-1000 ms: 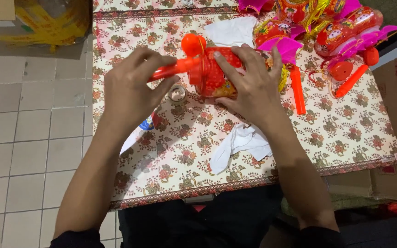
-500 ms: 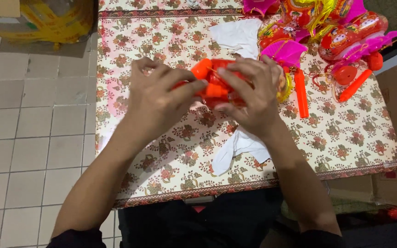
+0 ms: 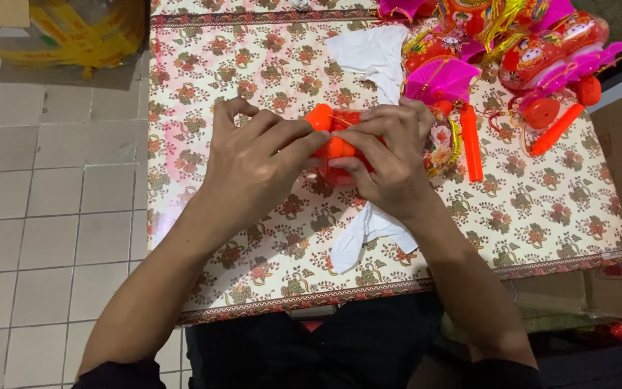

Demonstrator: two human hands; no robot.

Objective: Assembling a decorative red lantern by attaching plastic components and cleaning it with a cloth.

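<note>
Looking down, I see grey floor tiles (image 3: 44, 187) beside a table under a floral cloth (image 3: 253, 266). My left hand (image 3: 253, 162) and right hand (image 3: 390, 162) both clench the orange plastic toy (image 3: 334, 137) between their fingertips, above a white cloth (image 3: 358, 238). Farther off lie an orange stick (image 3: 471, 142) and bright lanterns (image 3: 534, 50).

A floral-clothed table (image 3: 541, 216) carries white cloths (image 3: 372, 54), an orange stick (image 3: 471, 142) and bright toy lanterns (image 3: 541, 43)
</note>
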